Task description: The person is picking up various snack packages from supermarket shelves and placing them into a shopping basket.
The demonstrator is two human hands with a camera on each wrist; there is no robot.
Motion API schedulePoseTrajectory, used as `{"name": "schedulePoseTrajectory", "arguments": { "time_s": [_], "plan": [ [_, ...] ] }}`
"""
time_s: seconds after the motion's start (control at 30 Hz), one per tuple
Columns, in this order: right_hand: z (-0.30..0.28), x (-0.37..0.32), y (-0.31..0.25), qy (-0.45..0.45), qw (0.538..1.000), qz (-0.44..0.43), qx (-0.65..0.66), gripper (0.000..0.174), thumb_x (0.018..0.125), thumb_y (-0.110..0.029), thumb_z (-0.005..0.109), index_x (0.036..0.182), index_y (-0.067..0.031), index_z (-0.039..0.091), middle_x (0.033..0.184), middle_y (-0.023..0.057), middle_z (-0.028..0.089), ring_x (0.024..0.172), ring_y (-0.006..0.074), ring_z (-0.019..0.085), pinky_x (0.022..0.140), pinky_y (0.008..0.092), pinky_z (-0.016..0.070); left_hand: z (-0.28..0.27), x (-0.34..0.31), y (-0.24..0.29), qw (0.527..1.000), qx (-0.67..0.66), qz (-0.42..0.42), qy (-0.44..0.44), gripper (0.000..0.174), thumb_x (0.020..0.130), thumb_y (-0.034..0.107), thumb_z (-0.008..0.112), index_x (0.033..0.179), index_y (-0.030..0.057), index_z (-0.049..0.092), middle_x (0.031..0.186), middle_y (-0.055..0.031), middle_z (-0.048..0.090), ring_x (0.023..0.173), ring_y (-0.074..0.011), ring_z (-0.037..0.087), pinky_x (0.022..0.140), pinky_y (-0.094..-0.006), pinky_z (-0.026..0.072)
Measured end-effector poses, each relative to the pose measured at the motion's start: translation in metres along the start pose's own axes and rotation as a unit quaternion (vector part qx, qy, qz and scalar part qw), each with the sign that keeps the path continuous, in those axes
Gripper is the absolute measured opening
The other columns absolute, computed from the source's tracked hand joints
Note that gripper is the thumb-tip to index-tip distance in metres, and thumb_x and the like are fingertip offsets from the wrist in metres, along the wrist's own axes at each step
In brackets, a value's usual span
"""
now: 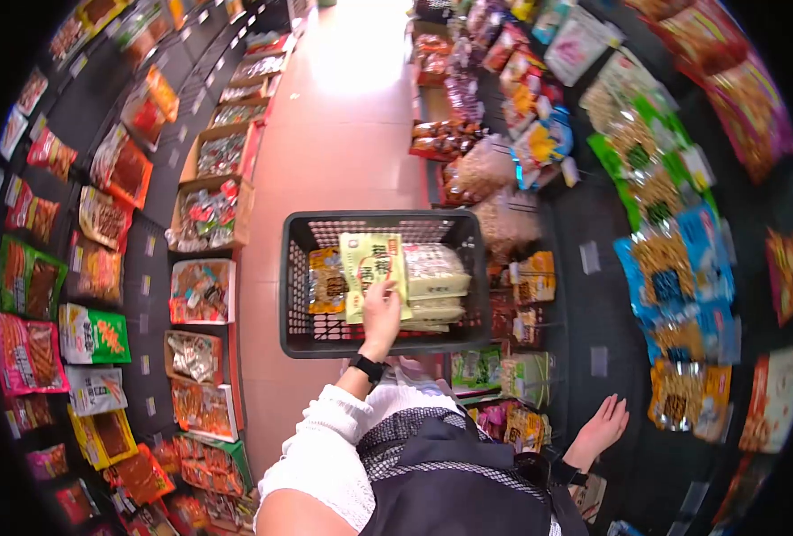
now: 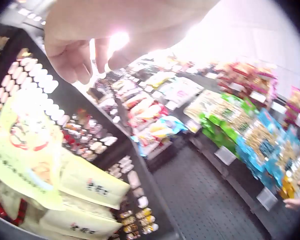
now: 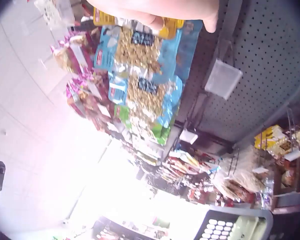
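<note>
A black basket (image 1: 293,335) stands in front of the body, holding several packets. On top lies a pale yellow-green packet (image 1: 358,268) with dark printing, overlapping an orange packet (image 1: 323,290) on the left and white packets (image 1: 436,259) on the right. My left hand (image 1: 381,313) is over the yellow-green packet in the head view. The left wrist view shows its loosely bent fingers apart from the packet (image 2: 20,155), with nothing between them. Beside the right-hand shelf, my right hand (image 1: 600,431) has its fingers extended and holds nothing, close to an orange nut packet (image 1: 682,393).
On the right, a dark shelf (image 1: 597,304) bears blue nut packets (image 1: 673,277) and green ones (image 1: 633,143). Bagged snacks (image 1: 34,353) and open boxes of wrapped sweets (image 1: 209,214) line the left side. Tiled floor (image 1: 343,152) runs between the shelves.
</note>
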State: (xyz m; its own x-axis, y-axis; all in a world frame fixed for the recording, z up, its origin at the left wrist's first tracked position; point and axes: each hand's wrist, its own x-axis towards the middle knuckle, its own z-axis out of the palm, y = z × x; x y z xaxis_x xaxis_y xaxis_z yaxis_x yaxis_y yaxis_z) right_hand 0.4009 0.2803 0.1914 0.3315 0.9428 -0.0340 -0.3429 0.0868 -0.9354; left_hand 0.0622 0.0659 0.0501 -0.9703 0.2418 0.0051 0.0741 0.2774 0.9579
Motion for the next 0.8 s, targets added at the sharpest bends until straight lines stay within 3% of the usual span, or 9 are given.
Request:
{"name": "schedulePoseTrajectory", "arguments": {
  "time_s": [0.07, 0.17, 0.23, 0.33, 0.4, 0.47, 0.57, 0.7, 0.8],
  "plan": [
    [0.023, -0.017, 0.02, -0.065, 0.997, 0.037, -0.025, 0.05, 0.087, -0.005, 0.052, 0.128, 0.0061, 0.024, 0.118, 0.0232, 0.046, 0.109, 0.0333, 0.05, 0.096, 0.0397, 0.0435, -0.022, 0.025, -0.059, 0.99, 0.085, -0.029, 0.105, 0.02, 0.077, 0.004, 0.053, 0.096, -0.0006, 0.056, 0.09, -0.016, 0.056, 0.086, -0.03, 0.055, 0.078, -0.037, 0.0446],
    [0.069, -0.048, 0.043, -0.152, 0.982, 0.094, -0.062, 0.049, 0.087, -0.005, 0.052, 0.127, 0.0042, 0.025, 0.116, 0.022, 0.048, 0.102, 0.0297, 0.054, 0.091, 0.037, 0.0467, -0.042, 0.05, -0.141, 0.965, 0.164, -0.154, 0.133, 0.026, 0.075, 0.007, 0.056, 0.099, -0.0016, 0.054, 0.096, -0.0187, 0.055, 0.091, -0.0334, 0.053, 0.081, -0.0396, 0.0431],
    [0.104, -0.077, 0.056, -0.2, 0.968, 0.116, -0.095, 0.048, 0.088, -0.007, 0.052, 0.128, -0.0004, 0.027, 0.114, 0.0193, 0.05, 0.095, 0.0241, 0.056, 0.085, 0.0328, 0.0486, -0.051, 0.058, -0.178, 0.948, 0.199, -0.22, 0.114, 0.03, 0.075, 0.01, 0.059, 0.101, -0.0032, 0.053, 0.098, -0.0215, 0.055, 0.096, -0.0363, 0.051, 0.085, -0.0425, 0.0412],
    [0.149, -0.123, 0.072, -0.256, 0.945, 0.113, -0.17, 0.047, 0.088, -0.009, 0.051, 0.128, -0.003, 0.028, 0.115, 0.0182, 0.05, 0.094, 0.0229, 0.057, 0.084, 0.0317, 0.0485, -0.057, 0.072, -0.209, 0.923, 0.217, -0.319, 0.017, 0.052, 0.073, 0.02, 0.065, 0.115, -0.0043, 0.046, 0.112, -0.0252, 0.051, 0.108, -0.0386, 0.047, 0.095, -0.0409, 0.0368],
    [0.166, -0.146, 0.083, -0.27, 0.934, 0.117, -0.205, 0.047, 0.089, -0.009, 0.05, 0.129, -0.0043, 0.027, 0.114, 0.0171, 0.051, 0.092, 0.0216, 0.057, 0.083, 0.0312, 0.048, -0.061, 0.086, -0.209, 0.898, 0.211, -0.382, -0.052, 0.071, 0.071, 0.029, 0.07, 0.125, -0.0027, 0.037, 0.128, -0.0246, 0.039, 0.119, -0.0368, 0.039, 0.1, -0.0421, 0.0328],
    [0.175, -0.161, 0.094, -0.305, 0.915, 0.133, -0.227, 0.047, 0.089, -0.008, 0.049, 0.13, -0.0045, 0.027, 0.113, 0.0167, 0.051, 0.091, 0.021, 0.057, 0.083, 0.0311, 0.048, -0.057, 0.092, -0.222, 0.916, 0.246, -0.312, -0.063, 0.08, 0.07, 0.033, 0.071, 0.131, -0.0012, 0.031, 0.132, -0.0236, 0.034, 0.123, -0.0354, 0.034, 0.103, -0.0413, 0.0295],
    [0.184, -0.175, 0.105, -0.311, 0.899, 0.141, -0.274, 0.049, 0.089, -0.01, 0.05, 0.131, -0.0036, 0.026, 0.112, 0.0165, 0.052, 0.091, 0.0197, 0.057, 0.083, 0.0297, 0.0477, -0.048, 0.096, -0.239, 0.911, 0.273, -0.297, -0.091, 0.098, 0.067, 0.037, 0.072, 0.138, 0.0004, 0.016, 0.139, -0.0245, 0.025, 0.13, -0.0356, 0.023, 0.107, -0.0409, 0.0217],
    [0.192, -0.189, 0.115, -0.303, 0.889, 0.162, -0.304, 0.05, 0.089, -0.011, 0.051, 0.131, -0.0039, 0.026, 0.111, 0.0152, 0.052, 0.09, 0.0189, 0.057, 0.082, 0.0295, 0.0475, -0.055, 0.109, -0.218, 0.909, 0.268, -0.301, -0.105, 0.1, 0.066, 0.036, 0.073, 0.139, 0.0003, 0.013, 0.14, -0.0263, 0.019, 0.131, -0.0381, 0.019, 0.107, -0.0447, 0.02],
    [0.196, -0.198, 0.121, -0.299, 0.885, 0.176, -0.31, 0.05, 0.088, -0.01, 0.051, 0.131, -0.0042, 0.026, 0.11, 0.0137, 0.052, 0.088, 0.0187, 0.057, 0.081, 0.0301, 0.0476, -0.053, 0.12, -0.223, 0.912, 0.293, -0.253, -0.135, 0.102, 0.066, 0.032, 0.073, 0.139, 0.0007, 0.009, 0.142, -0.027, 0.011, 0.132, -0.04, 0.015, 0.106, -0.0497, 0.0193]
  ]
}}
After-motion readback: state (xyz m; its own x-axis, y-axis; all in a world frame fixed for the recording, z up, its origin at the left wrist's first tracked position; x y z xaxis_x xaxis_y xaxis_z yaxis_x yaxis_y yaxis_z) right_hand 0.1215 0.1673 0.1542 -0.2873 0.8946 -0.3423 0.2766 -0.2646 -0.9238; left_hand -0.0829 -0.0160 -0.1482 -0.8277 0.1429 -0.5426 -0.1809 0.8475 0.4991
